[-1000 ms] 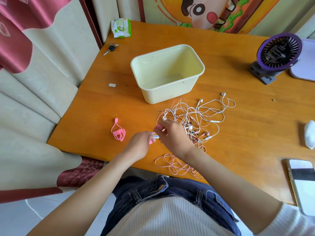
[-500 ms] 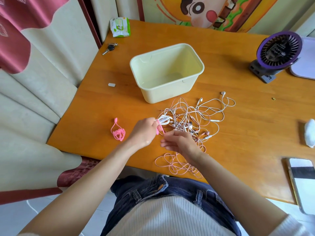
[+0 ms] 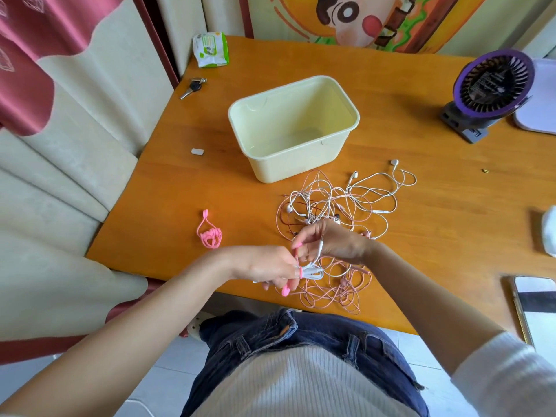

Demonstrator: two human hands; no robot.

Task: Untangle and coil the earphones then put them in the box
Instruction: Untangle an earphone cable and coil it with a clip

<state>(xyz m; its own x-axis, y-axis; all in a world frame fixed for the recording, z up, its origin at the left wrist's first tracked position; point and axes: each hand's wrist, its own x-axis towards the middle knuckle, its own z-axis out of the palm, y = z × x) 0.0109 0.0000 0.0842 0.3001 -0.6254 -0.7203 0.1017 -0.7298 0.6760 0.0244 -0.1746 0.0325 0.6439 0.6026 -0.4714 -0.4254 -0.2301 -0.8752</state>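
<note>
So we're maybe a quarter of the way in, at a guess. Our left hand (image 3: pixel 264 266) is curled round a small bundle of white earphones (image 3: pixel 313 270) that's already looped into a coil, held over the near edge of the table (image 3: pixel 451 221), with a pink tie (image 3: pixel 285 291) poking out under the fingers. Our right hand (image 3: pixel 334 242) sits right beside it, pinching the loose end of the same white cable between thumb and finger. Looks to us like we're finishing the wrap or about to strap it shut.

The box (image 3: pixel 288 167) is further back on the table and has nothing in it that we can see, so no set has gone in yet. Between the box and our hands there's the tangled pile (image 3: pixel 334 206) of white, pink and darker cables, and it spills right under our hands to the table edge. Can't tell how many sets are in there, but it's clearly most of the job.

Spare pink ties (image 3: pixel 209 234) lie off to the left, well apart from the pile, ready for the next coils
</note>
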